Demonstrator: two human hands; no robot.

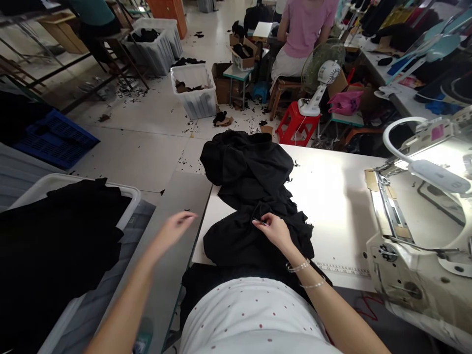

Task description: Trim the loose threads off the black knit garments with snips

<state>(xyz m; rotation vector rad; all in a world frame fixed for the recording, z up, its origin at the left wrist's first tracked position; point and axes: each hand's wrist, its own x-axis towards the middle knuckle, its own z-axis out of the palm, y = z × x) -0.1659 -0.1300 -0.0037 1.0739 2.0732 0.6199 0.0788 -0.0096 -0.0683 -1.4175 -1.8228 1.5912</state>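
Observation:
Black fabric pieces [236,236] lie heaped along the left part of the white sewing table in front of me. My right hand [275,230] is closed over the near part of this cloth, with a small shiny metal tool [260,222], apparently thread snips, between its fingers. The tool is mostly hidden by the fingers. To the left of the cloth, my left hand [176,230] hangs above the grey side board, slightly blurred. Its thumb and fingers look a little apart, with nothing visible in them. A tiny black scrap [187,210] shows close to its fingertips.
At right stands a sewing machine [413,265] with a lamp [438,174]. A white-rimmed bin [137,196] holding black cloth is at left. Beyond the table are a fan [324,78] on a red stool [298,125], a grey bin [197,101] and a seated person in pink [308,24].

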